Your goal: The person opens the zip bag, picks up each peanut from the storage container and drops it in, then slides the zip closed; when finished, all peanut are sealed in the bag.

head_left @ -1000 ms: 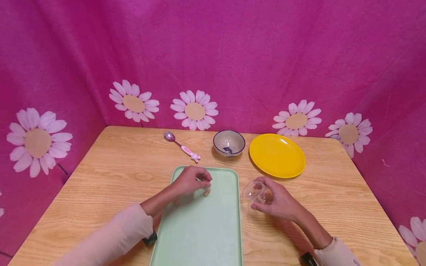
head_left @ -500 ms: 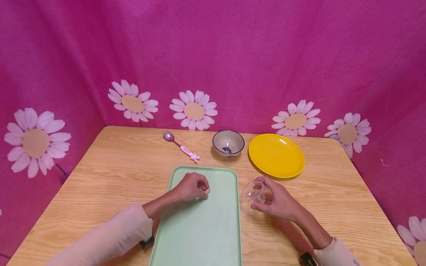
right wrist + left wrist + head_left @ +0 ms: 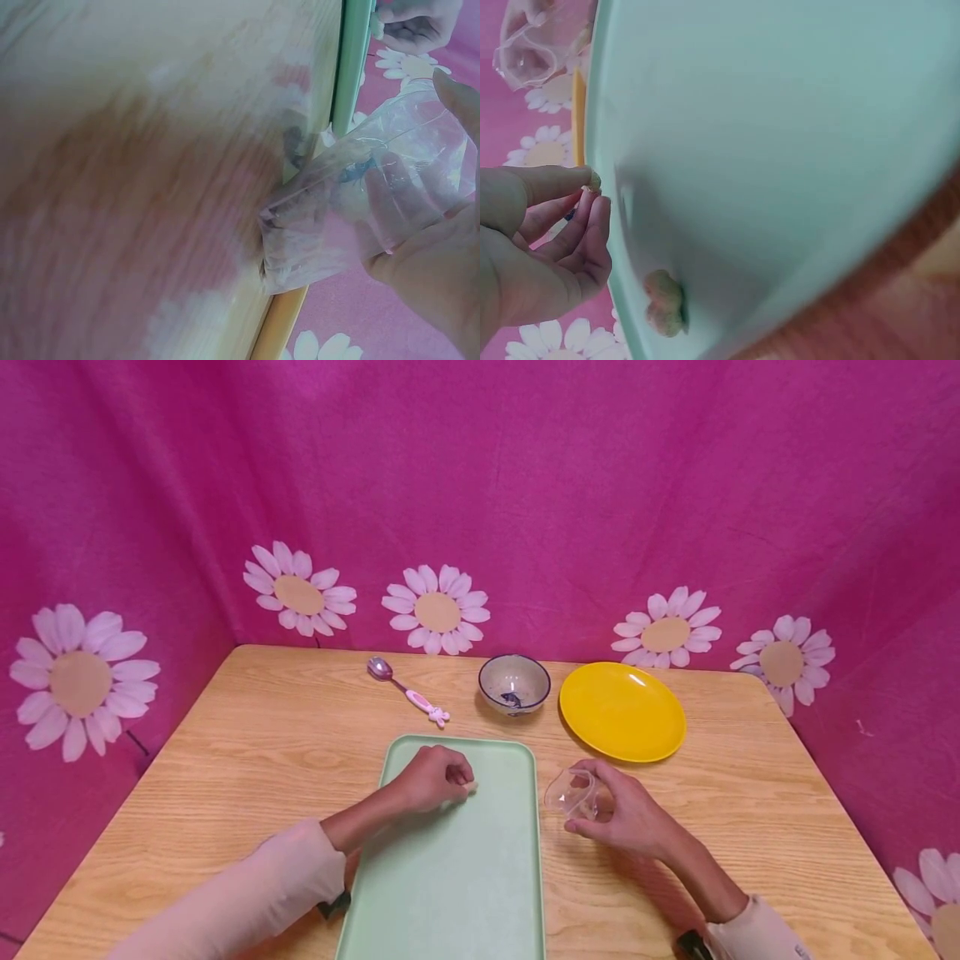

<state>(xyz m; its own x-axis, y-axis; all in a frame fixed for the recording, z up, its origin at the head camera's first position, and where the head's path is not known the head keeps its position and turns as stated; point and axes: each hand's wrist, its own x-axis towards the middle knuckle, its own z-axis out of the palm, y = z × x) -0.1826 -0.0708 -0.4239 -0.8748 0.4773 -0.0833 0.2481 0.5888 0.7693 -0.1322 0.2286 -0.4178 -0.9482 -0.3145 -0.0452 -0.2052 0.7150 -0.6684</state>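
Observation:
In the head view my left hand (image 3: 433, 781) is over the far part of a pale green tray (image 3: 480, 877). Its thumb and finger pinch a small, pale brown peanut (image 3: 592, 181), mostly covered by the fingertips. A second unshelled peanut (image 3: 665, 304) lies on the tray in the left wrist view; the left arm hides it from the head camera. To the right of the tray, my right hand (image 3: 626, 810) holds a clear, wrinkled plastic bag (image 3: 360, 187), its mouth spread and tilted toward the tray. The bag's base touches or nearly touches the table.
Behind the tray are a pink rabbit-handled spoon (image 3: 422, 700), a small bowl (image 3: 498, 695) with a blue rim, and a yellow plate (image 3: 622, 714). A magenta flowered cloth (image 3: 525, 502) hangs beyond the wooden table (image 3: 247, 735).
My left hand has come down slightly, and its parted fingers have closed to pinch the peanut. The right hand and bag have stayed put.

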